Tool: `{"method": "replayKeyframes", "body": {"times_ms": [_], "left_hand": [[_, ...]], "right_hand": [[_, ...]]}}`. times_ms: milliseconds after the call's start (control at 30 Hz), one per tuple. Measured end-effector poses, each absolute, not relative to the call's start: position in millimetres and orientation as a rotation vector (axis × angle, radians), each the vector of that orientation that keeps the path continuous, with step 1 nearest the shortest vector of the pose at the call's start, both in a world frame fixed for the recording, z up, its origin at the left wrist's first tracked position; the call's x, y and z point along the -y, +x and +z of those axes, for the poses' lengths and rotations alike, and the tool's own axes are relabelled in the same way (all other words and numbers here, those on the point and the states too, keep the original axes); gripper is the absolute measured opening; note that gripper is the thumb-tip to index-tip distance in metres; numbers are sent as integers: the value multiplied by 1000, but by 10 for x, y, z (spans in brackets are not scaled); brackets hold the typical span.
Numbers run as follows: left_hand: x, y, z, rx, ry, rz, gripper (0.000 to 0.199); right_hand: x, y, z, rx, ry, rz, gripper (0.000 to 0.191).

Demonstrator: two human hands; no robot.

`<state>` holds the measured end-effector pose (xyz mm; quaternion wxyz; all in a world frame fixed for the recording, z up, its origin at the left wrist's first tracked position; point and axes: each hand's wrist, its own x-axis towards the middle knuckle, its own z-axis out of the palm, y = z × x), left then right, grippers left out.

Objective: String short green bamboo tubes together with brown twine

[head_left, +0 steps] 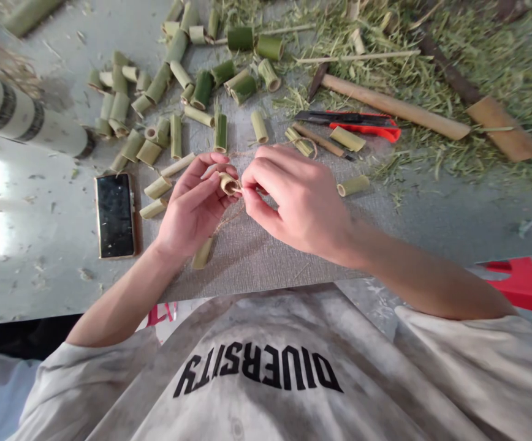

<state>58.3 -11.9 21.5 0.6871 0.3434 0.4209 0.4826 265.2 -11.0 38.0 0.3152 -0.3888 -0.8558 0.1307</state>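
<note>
Between thumb and fingers, my left hand [195, 199] holds a short hollow bamboo piece [229, 184], its open end facing my right hand. The fingertips of my right hand [293, 196] are pinched at that open end, on what looks like thin string. A loop of brown twine [312, 147] shows behind my right hand, and more twine runs below my left fingers toward another bamboo piece [202, 253] lying on the table. How the string passes through the held piece is hidden.
Many bamboo pieces [174, 136] lie beyond my hands on the grey table [257, 266]. A phone [116, 215] rests at left. A red cutter [371, 124], a hammer [395, 105] and green shavings [496, 61] are at upper right.
</note>
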Motion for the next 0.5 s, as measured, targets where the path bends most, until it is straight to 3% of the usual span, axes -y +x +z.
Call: {"method": "replayKeyframes", "body": {"times_ms": [500], "left_hand": [[160, 602, 270, -731, 702, 1114, 8]], "right_hand": [[335, 2551, 597, 2261, -975, 120, 25]]}}
